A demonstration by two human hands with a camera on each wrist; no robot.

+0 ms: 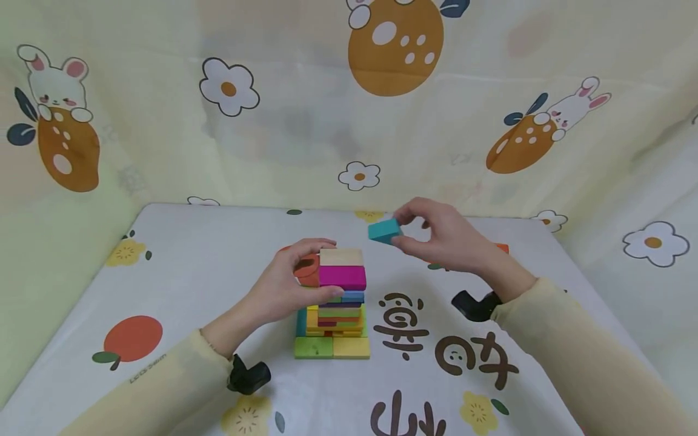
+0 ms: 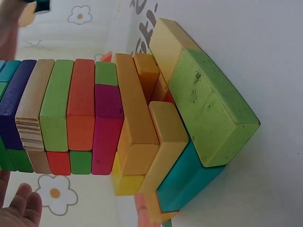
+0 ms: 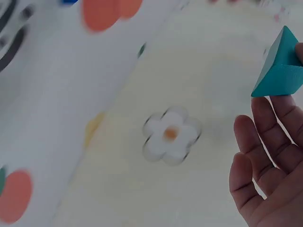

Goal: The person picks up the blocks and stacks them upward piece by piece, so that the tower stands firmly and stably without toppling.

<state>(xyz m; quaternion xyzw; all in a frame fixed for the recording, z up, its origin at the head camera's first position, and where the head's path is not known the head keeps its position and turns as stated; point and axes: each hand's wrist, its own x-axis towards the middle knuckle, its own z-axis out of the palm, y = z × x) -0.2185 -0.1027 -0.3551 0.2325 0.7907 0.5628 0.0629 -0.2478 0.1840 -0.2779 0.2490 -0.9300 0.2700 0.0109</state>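
A person seated at a table (image 1: 180, 254) spread with a cartoon-print cloth works on a tower (image 1: 335, 303) of painted wooden blocks, both arms in pale yellow sleeves. The right hand (image 1: 444, 236) pinches a teal block (image 1: 384, 231) between thumb and fingertips, holding it in the air above and just right of the tower's top, clear of the stack. The left hand (image 1: 286, 281) curls around the upper left side of the tower, fingers over the natural-wood top block (image 1: 340, 257) and thumb against the magenta block (image 1: 342, 277) beneath it. The left wrist view shows the layers crossing one another, a green block (image 2: 213, 111) and a yellow one at the base, with some pieces sitting off-line and gaps between them. The teal block looks like solid painted wood: light, rigid and unlikely to break, though its smooth paint could slip under a loose pinch. Gripping its long flat faces near one end, as the hand does here, appears to leave the underside free. The tower seems the delicate part; its uneven layers would likely shift under a sideways nudge, so a steadying hold belongs on the upper blocks' sides. A curtain (image 1: 229, 91) printed with daisies and rabbits closes in the scene.
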